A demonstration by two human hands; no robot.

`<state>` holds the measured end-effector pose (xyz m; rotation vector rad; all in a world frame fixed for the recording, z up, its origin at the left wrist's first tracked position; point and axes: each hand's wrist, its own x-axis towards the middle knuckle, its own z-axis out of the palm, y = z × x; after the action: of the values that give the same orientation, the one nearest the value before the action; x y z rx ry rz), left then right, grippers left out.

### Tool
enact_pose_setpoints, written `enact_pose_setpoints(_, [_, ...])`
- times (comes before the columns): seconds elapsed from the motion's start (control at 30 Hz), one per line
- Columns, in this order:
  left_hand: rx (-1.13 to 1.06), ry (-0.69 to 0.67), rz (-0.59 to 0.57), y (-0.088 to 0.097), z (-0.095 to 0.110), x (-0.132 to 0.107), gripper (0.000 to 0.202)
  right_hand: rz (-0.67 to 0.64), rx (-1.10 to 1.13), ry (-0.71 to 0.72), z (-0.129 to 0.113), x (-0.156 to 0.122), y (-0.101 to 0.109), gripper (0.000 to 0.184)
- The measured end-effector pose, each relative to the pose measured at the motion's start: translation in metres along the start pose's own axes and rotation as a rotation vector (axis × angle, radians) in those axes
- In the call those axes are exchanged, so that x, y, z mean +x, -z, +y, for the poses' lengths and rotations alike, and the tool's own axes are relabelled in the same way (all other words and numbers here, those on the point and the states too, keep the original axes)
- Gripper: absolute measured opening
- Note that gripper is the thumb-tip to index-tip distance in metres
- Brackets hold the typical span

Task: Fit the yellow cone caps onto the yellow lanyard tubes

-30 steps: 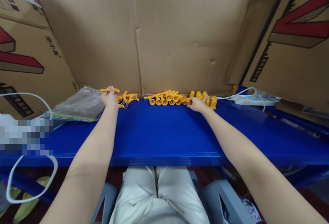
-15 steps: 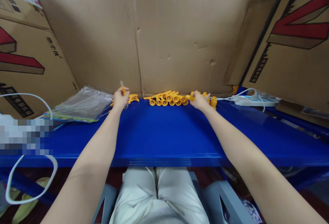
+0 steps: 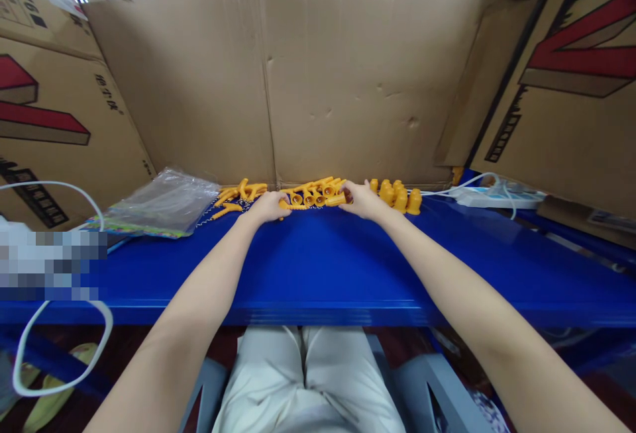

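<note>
yellow cup [image 3: 336, 200] is pinched by the right hand [image 3: 360, 200] over the blue desk [image 3: 308, 261], just in front of cone-shaped yellow pieces [image 3: 297, 200], whose hollow mouths are turned outward. a yellow stick [image 3: 298, 207] is gripped between the left hand's [image 3: 269, 206] fingers. clear plastic bags [image 3: 163, 201] are laid flat at the left, their contents indistinct; yellow caps [image 3: 413, 201] are grouped at the right.

Table [image 3: 318, 267]: bags [image 3: 159, 204] left | funnels [image 3: 309, 200] centre | caps [image 3: 414, 202] right | cardboard [image 3: 358, 89] behind
</note>
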<state>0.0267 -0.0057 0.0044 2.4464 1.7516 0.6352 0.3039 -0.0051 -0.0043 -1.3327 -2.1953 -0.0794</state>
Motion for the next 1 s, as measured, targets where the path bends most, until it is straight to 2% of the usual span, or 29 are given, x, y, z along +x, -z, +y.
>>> enact_pose_setpoints(0.23, [0.006,-0.034,-0.011,-0.001,0.001,0.0,0.032,-0.068,-0.01,0.053,-0.005,-0.001,-0.007,0.03])
enact_pose_setpoints(0.5, [-0.033,-0.066,0.005,0.0,0.01,-0.004,0.03,-0.078,0.041,0.023,-0.006,-0.003,-0.013,0.032])
enact_pose_setpoints(0.77, [0.052,-0.033,-0.007,-0.002,0.016,-0.003,0.032,-0.046,0.018,0.024,-0.017,-0.004,-0.014,0.032])
enact_pose_setpoints(1.0, [0.104,-0.043,-0.012,-0.005,0.017,-0.004,0.031,-0.083,0.357,-0.008,-0.019,-0.002,-0.02,0.05])
